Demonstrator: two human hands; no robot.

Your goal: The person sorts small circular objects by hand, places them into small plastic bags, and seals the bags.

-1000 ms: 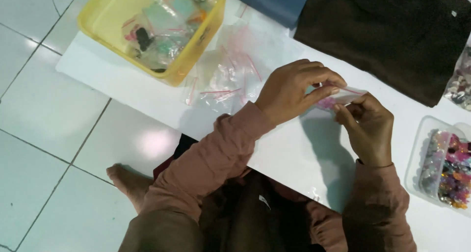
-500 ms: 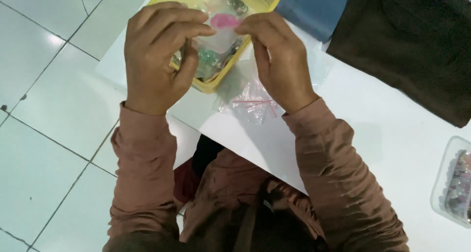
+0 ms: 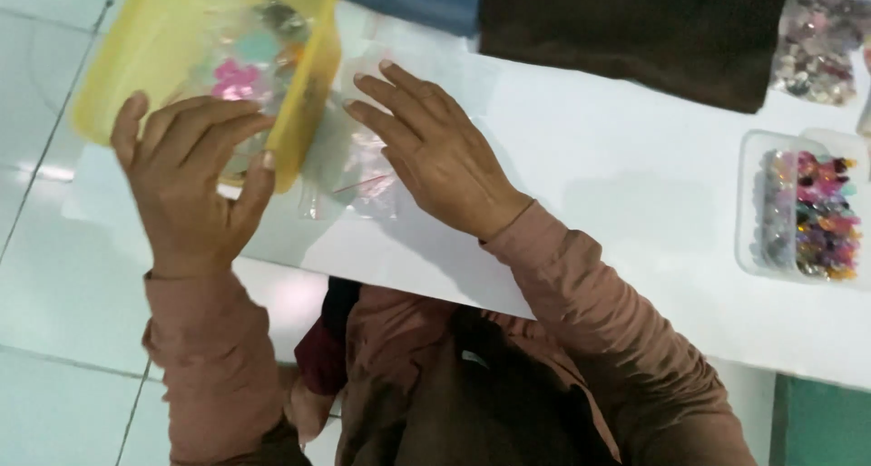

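The left hand (image 3: 195, 189) spreads its fingers wide over the near rim of a yellow plastic tub (image 3: 304, 112), holding nothing. The tub sits at the desk's (image 3: 617, 203) left end, filled with small clear bags of coloured trinkets (image 3: 240, 71). The right hand (image 3: 435, 153) lies open and flat beside the tub, over a heap of empty clear plastic bags (image 3: 354, 180). Farther along, near the right edge, stands a clear plastic box of mixed beads (image 3: 812, 212); a dark brown folded cloth (image 3: 635, 30) lies at the far edge.
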